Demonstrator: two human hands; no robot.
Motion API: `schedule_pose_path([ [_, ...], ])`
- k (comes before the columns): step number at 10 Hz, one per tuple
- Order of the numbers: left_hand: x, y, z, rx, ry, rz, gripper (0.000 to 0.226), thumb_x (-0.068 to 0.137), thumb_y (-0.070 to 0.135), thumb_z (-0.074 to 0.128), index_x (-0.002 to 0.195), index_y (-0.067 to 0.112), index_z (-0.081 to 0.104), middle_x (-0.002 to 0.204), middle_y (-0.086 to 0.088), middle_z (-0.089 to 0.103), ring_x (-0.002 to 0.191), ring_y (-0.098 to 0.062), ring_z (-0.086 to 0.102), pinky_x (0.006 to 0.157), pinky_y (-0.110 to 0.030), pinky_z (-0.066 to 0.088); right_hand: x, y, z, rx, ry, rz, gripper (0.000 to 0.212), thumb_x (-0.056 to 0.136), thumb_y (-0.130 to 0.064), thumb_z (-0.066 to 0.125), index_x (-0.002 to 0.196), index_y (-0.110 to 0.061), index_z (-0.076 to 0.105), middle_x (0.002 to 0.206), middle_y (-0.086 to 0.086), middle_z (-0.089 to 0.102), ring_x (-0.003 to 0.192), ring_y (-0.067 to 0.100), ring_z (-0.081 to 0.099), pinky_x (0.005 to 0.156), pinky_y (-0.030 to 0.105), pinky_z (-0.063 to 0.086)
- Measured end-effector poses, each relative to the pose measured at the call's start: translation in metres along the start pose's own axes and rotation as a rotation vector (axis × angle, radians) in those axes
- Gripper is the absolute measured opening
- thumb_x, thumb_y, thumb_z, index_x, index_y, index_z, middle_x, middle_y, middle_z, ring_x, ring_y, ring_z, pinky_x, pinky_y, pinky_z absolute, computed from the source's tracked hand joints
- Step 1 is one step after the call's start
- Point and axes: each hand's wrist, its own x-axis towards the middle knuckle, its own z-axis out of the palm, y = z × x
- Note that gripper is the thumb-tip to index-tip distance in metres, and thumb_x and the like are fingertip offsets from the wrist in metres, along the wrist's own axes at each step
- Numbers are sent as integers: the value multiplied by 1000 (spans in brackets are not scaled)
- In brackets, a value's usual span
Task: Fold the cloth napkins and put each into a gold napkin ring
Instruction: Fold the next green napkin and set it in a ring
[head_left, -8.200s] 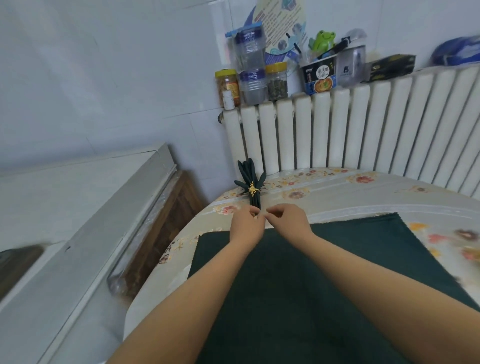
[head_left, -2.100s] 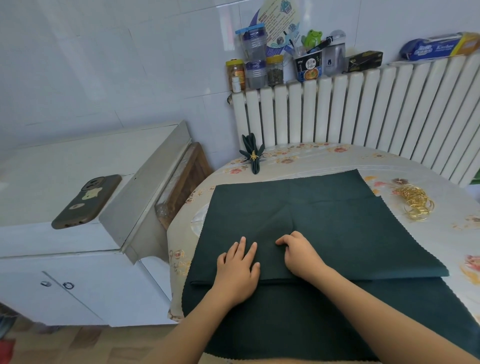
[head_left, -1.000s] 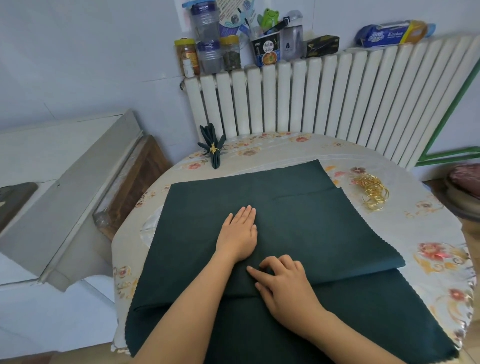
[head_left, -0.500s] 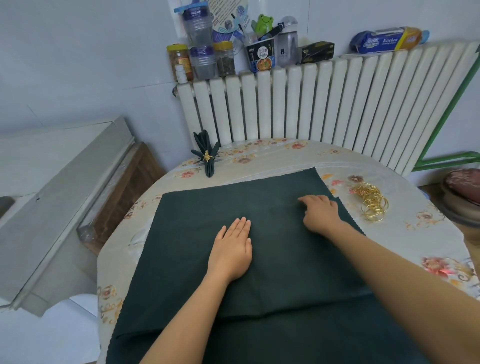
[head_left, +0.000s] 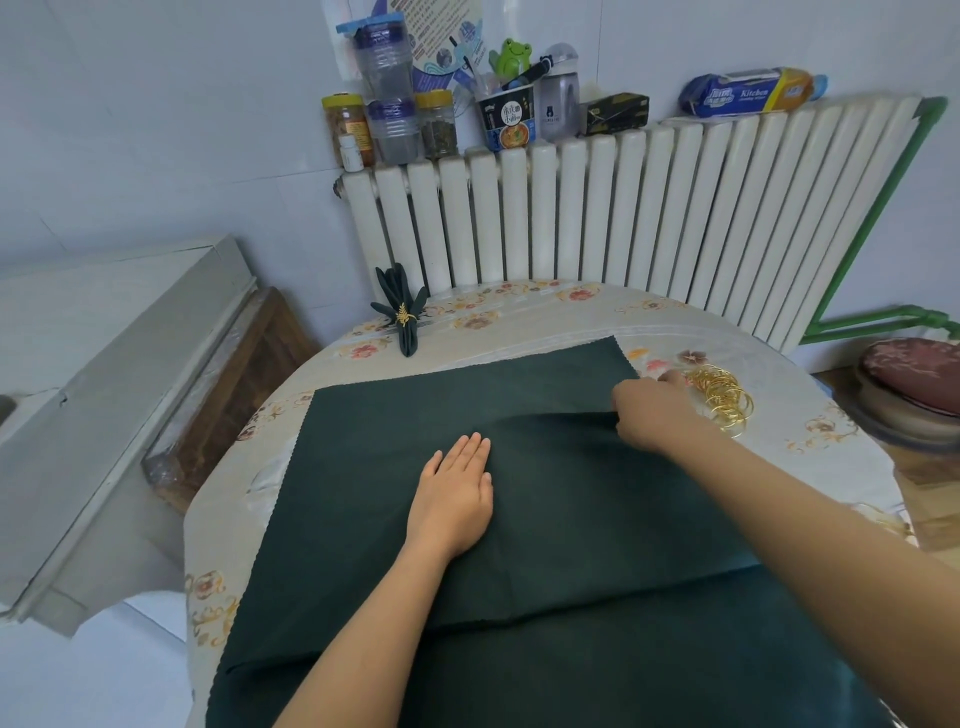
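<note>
A dark green napkin lies spread flat on the round table, on top of more green cloth nearer the person. Its far edge runs left to right, rising slightly toward the right. The left hand rests flat on the napkin's middle, fingers straight and together, pointing away from the person. The right hand pinches the napkin at its right edge, lifting a fold line that runs across toward the left hand. Just right of that hand lies a pile of gold rings. At the table's far left a finished napkin lies in a gold ring, its long axis pointing toward the radiator, fanned end farthest.
</note>
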Motion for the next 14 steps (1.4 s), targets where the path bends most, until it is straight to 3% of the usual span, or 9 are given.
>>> schedule_pose_path([
  [1, 0, 1, -2, -76, 26, -2, 50, 104, 35, 17, 152, 24, 13, 159, 11, 8, 145, -2, -1, 119, -28, -1, -36, -10, -2, 235, 68, -58, 32, 83, -8, 50, 109, -19, 65, 102, -1, 67, 98, 21, 60, 94, 32, 34],
  [2, -1, 1, -2, -113, 64, 6, 51, 103, 39, 19, 151, 23, 15, 159, 10, 14, 145, -3, 2, 119, -29, -2, -77, -33, 11, 412, 204, -128, 36, 83, -13, 52, 115, -24, 65, 109, -4, 68, 105, 20, 59, 93, 28, 37],
  [4, -5, 1, -3, -122, 66, 26, 64, 96, 58, 26, 152, 30, 10, 158, 6, 18, 146, -8, 6, 120, -33, 1, -128, -79, 64, 583, 482, -190, 28, 49, -10, 87, 71, -22, 73, 59, -11, 65, 57, 12, 62, 63, 25, 49],
  [5, -4, 1, -4, -46, 16, 28, 72, 90, 68, 28, 151, 36, 6, 159, 6, 12, 147, -9, 2, 120, -37, 2, -136, -87, 73, 625, 526, -193, 22, 56, -20, 86, 73, -24, 73, 59, -13, 63, 58, 7, 61, 67, 21, 48],
  [6, -3, 0, -3, 14, -13, 26, 74, 87, 72, 29, 150, 39, 7, 159, 5, 10, 147, -11, 2, 119, -38, 3, -147, -91, 70, 590, 498, -245, 22, 75, -39, 57, 80, -27, 74, 70, -15, 68, 70, 4, 65, 71, 20, 49],
  [7, -2, 0, -2, 32, -13, 28, 71, 89, 70, 29, 150, 40, 9, 160, 4, 10, 147, -12, 2, 119, -38, 2, -161, -94, 75, 536, 449, -283, 41, 79, -47, 44, 94, -25, 75, 92, -12, 72, 91, 6, 67, 80, 23, 51],
  [8, -3, 1, -2, 35, -11, 29, 69, 90, 67, 29, 150, 40, 8, 159, 4, 10, 147, -12, 2, 119, -38, 2, -170, -93, 79, 545, 464, -302, 40, 78, -45, 47, 99, -23, 74, 102, -8, 71, 98, 10, 65, 85, 26, 50],
  [11, -2, 1, 0, 38, -24, 19, 68, 92, 65, 28, 150, 38, 7, 159, 4, 10, 147, -12, 2, 119, -38, 3, -179, -97, 84, 582, 565, -404, 28, 79, -26, 50, 97, -19, 72, 87, -11, 66, 77, 8, 58, 69, 21, 49],
  [14, -2, 1, -5, -116, 22, 11, 65, 93, 58, 38, 150, 31, 22, 158, 2, 17, 146, -15, 8, 118, -35, 3, -170, -98, 85, 454, 543, -496, 22, 81, -33, 51, 87, -30, 73, 73, -15, 59, 64, 7, 53, 57, 19, 47],
])
